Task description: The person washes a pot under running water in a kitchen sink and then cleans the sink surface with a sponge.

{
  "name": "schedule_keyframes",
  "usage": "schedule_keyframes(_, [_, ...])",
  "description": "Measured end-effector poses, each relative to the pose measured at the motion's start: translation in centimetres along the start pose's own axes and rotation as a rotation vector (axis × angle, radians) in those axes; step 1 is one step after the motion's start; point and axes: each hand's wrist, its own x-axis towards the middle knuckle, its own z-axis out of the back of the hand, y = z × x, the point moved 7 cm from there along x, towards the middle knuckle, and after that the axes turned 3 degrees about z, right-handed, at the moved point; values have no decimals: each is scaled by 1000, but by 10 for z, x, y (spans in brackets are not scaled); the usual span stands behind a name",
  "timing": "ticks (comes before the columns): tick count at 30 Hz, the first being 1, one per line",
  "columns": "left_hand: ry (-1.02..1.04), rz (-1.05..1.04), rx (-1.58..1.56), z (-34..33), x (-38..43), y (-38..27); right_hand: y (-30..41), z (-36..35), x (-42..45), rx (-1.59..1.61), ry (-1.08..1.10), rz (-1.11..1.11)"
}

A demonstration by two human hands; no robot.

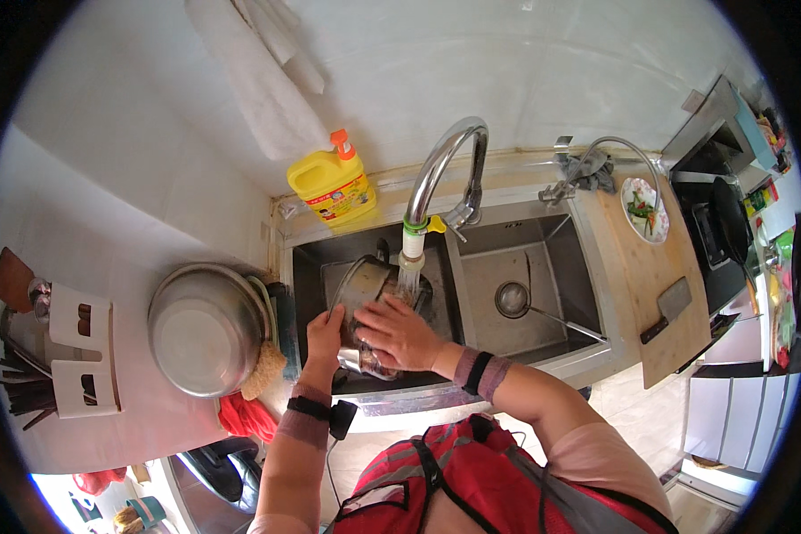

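Observation:
A metal pot (360, 287) is tilted in the left basin of a double stainless steel sink (464, 294). My left hand (325, 337) grips its rim on the left side. Spread over the pot's outer surface, my right hand (400, 334) has its fingers apart and palm down. Water runs from the chrome faucet (440, 167) through a white and green nozzle (412, 243) onto the pot, just above my right fingers. Other metal cookware lies under the pot, partly hidden. A long-handled ladle (512, 299) rests in the right basin.
A yellow detergent jug (332, 187) stands behind the sink. To the left are a large metal basin (203, 330), a loofah sponge (265, 370) and a red cloth (247, 415). On the right, a cutting board (617, 267) holds a cleaver (674, 300) and a plate of peppers (644, 210).

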Motion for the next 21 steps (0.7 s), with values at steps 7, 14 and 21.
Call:
schedule_keyframes(7, [-2, -99, -150, 15, -25, -13, -151, -10, -41, 687, -345, -980])
schedule_keyframes(14, [1, -71, -222, 31, -31, -7, -152, -35, -65, 707, -473, -859])
schedule_keyframes(21, [29, -103, -30, 17, -29, -14, -13, 23, 11, 139, -88, -192])
